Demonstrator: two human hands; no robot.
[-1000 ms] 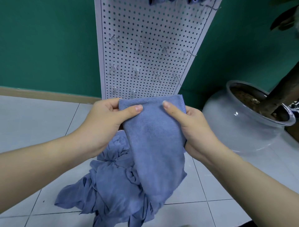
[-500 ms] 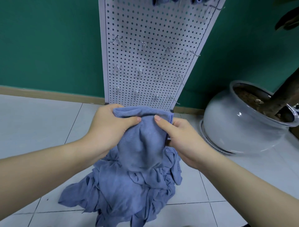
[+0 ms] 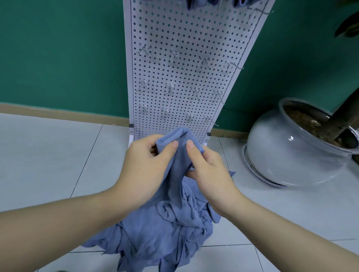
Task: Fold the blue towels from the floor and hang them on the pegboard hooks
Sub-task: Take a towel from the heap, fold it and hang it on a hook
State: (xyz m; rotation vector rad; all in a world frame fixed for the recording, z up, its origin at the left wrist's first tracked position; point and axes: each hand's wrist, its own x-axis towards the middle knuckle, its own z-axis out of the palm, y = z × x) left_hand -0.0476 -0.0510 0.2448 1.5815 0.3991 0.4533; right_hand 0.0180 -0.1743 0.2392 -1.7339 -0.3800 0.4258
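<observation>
A blue towel (image 3: 179, 167) is held up in front of the lower part of the white pegboard (image 3: 186, 64); its top edge is gathered into a narrow fold and is pinched on one side by the left hand (image 3: 147, 165), thumb on the near face and fingers curled behind, and on the other side by the right hand (image 3: 208, 170), whose thumb is pressed on the near face while the other fingers are curled round the cloth; the two thumbs are seen close together, just apart; the rest of the towel is hung down between the wrists onto a crumpled pile of blue towels (image 3: 155, 238) that is spread on the pale tiled floor (image 3: 48, 155) at the foot of the board; rows of bare metal hooks (image 3: 175, 55) are fixed across the board, and the lower ends of hung towels (image 3: 213, 2) are glimpsed at its top edge; a round grey plant pot (image 3: 287, 151) with soil and a dark trunk is stood on the floor to the right, well apart from the pile; a green wall (image 3: 58, 58) is seen behind
</observation>
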